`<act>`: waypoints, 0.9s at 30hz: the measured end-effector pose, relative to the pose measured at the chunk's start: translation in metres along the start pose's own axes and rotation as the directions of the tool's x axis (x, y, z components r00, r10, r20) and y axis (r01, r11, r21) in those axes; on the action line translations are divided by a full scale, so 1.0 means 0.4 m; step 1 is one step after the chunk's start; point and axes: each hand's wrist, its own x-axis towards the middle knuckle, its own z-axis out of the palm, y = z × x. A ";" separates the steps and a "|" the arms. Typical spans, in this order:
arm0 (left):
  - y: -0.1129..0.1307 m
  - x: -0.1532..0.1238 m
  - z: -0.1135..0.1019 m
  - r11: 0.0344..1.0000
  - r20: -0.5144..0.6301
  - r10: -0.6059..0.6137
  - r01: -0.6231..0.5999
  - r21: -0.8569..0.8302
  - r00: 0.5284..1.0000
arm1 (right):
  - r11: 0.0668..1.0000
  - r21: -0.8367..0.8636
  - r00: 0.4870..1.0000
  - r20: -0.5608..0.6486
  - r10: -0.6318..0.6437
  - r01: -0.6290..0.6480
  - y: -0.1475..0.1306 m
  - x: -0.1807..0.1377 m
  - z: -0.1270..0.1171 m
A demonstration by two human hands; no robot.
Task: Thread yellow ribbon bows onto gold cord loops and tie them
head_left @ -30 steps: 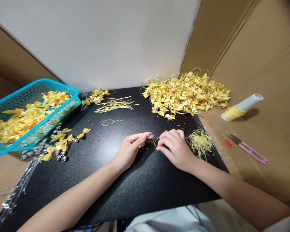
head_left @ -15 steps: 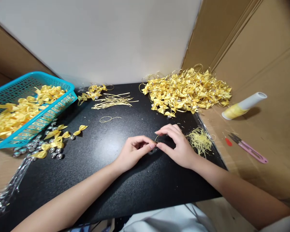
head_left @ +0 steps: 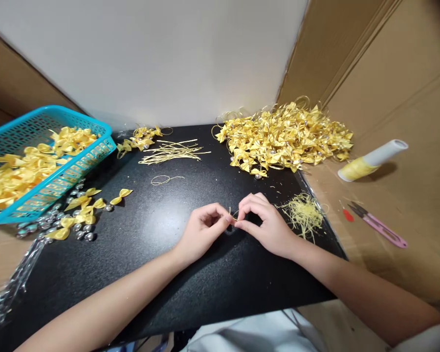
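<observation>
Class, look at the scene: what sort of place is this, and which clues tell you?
Probably a small handcraft workspace: a turquoise basket holds yellow bows, a big heap of looped bows sits on the black tabletop, and pink-handled snips lie beside it.
</observation>
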 end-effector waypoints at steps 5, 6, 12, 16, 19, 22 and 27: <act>0.001 -0.001 0.009 0.998 -0.051 -0.056 0.055 -0.023 0.997 | 0.996 -0.088 0.999 -0.047 -0.025 0.021 0.001 -0.006 0.005; -0.001 -0.001 0.011 0.997 -0.056 -0.059 0.057 -0.044 0.997 | 0.994 -0.103 0.998 -0.056 -0.030 0.024 0.002 -0.007 0.006; -0.012 -0.005 0.012 0.997 -0.085 -0.003 -0.004 -0.081 0.996 | 0.992 -0.129 0.996 -0.083 -0.022 0.011 0.002 -0.009 0.007; -0.009 -0.006 0.012 0.999 -0.093 0.024 -0.020 0.043 0.995 | 0.989 -0.148 0.996 -0.086 -0.034 0.021 0.000 -0.010 0.008; -0.008 -0.007 0.011 0.993 -0.070 0.021 -0.012 0.121 0.997 | 0.983 -0.181 0.995 -0.081 -0.058 0.042 -0.001 -0.012 0.006; -0.010 -0.009 0.011 0.987 -0.050 0.029 -0.021 0.156 0.998 | 0.977 -0.204 0.994 -0.082 -0.076 0.058 -0.001 -0.013 0.003; -0.013 -0.011 0.012 0.991 -0.064 0.094 -0.088 0.097 0.993 | 0.977 -0.207 0.994 -0.082 -0.070 0.051 -0.002 -0.013 0.003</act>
